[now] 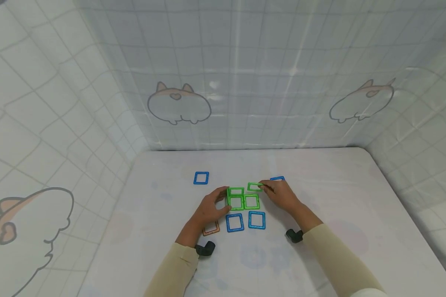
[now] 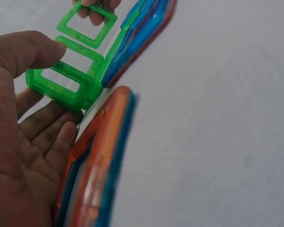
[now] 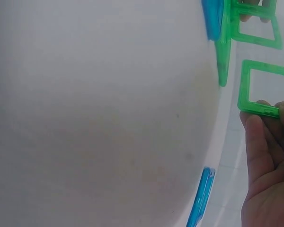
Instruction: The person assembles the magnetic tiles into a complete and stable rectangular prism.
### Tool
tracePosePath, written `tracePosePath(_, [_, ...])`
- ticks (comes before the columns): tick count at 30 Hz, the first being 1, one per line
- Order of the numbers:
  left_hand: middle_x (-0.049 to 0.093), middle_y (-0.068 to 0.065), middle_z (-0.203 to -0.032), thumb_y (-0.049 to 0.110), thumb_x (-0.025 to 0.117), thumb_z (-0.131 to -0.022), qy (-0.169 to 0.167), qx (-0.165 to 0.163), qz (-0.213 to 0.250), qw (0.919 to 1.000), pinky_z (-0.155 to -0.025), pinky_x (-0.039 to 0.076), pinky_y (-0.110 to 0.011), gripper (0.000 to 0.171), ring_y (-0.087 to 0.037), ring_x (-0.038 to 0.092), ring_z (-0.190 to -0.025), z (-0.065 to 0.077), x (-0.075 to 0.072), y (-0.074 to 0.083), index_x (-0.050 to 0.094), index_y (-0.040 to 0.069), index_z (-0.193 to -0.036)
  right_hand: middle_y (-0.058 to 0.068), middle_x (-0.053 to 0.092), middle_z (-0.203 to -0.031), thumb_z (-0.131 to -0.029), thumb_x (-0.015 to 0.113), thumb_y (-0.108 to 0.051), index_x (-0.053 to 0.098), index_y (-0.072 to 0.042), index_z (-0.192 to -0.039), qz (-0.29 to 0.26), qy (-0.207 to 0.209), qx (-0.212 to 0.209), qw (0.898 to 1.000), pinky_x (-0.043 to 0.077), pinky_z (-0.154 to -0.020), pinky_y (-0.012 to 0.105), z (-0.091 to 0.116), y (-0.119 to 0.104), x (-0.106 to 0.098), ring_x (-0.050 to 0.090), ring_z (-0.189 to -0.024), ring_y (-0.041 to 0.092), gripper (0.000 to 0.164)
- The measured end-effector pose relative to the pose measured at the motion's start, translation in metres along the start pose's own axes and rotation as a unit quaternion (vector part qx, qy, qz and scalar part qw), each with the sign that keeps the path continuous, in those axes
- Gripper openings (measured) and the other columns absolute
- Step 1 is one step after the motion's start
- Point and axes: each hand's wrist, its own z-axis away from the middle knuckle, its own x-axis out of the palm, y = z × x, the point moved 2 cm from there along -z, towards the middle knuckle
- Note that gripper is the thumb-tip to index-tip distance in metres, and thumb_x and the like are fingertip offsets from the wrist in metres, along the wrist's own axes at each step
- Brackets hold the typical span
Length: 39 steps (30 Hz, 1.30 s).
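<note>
My left hand (image 1: pixel 209 208) grips a joined group of green square magnetic tiles (image 1: pixel 243 202), thumb on the near side and fingers behind. Two of these tiles lie side by side, and others stand upright at the left and back. My right hand (image 1: pixel 284 194) pinches one loose green square magnetic tile (image 3: pixel 244 85) by its edge, between thumb and fingers. That tile is held just behind the right part of the group, with a small gap between them in the right wrist view. An orange tile (image 1: pixel 212 233) lies under the left wrist, partly hidden, over a blue one.
Two blue square tiles (image 1: pixel 236 230) (image 1: pixel 257 227) lie in front of the green group. Another blue tile (image 1: pixel 200 182) lies at the back left, and one more (image 1: pixel 277 178) is partly hidden behind the right hand. A patterned curtain (image 1: pixel 252 82) hangs behind the white table (image 1: pixel 163 231).
</note>
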Motion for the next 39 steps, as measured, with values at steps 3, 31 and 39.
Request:
tracePosePath(3, [0.056, 0.004, -0.143, 0.031, 0.074, -0.088, 0.000, 0.003, 0.001, 1.0000, -0.111, 0.044, -0.027, 0.069, -0.012, 0.051, -0.134, 0.000, 0.000, 0.000, 0.043, 0.022, -0.149, 0.004, 0.073, -0.116, -0.101, 0.061, -0.020, 0.071, -0.009, -0.123, 0.001, -0.002, -0.004, 1.000, 0.049, -0.056, 0.023, 0.004, -0.002, 0.000, 0.059, -0.075, 0.009, 0.026])
tracePosePath(31, [0.055, 0.001, -0.144, 0.030, 0.074, -0.089, 0.002, 0.005, -0.006, 1.0000, -0.111, 0.044, -0.029, 0.069, -0.015, 0.051, -0.135, 0.004, 0.000, 0.004, 0.042, 0.019, -0.150, -0.004, 0.074, -0.113, -0.098, 0.065, -0.019, 0.073, -0.015, -0.119, 0.009, -0.038, -0.041, 0.998, 0.059, -0.078, 0.026, 0.025, -0.023, 0.019, 0.067, -0.091, 0.004, 0.023])
tracePosePath(39, [0.056, 0.003, -0.144, 0.032, 0.074, -0.088, 0.003, -0.008, -0.009, 0.9999, -0.112, 0.044, -0.033, 0.070, -0.015, 0.052, -0.134, 0.004, 0.000, 0.005, 0.042, 0.022, -0.150, -0.002, 0.073, -0.115, -0.100, 0.062, -0.019, 0.072, -0.014, -0.121, 0.008, -0.030, -0.043, 0.999, 0.059, -0.083, 0.030, 0.021, -0.020, 0.016, 0.067, -0.097, 0.007, 0.024])
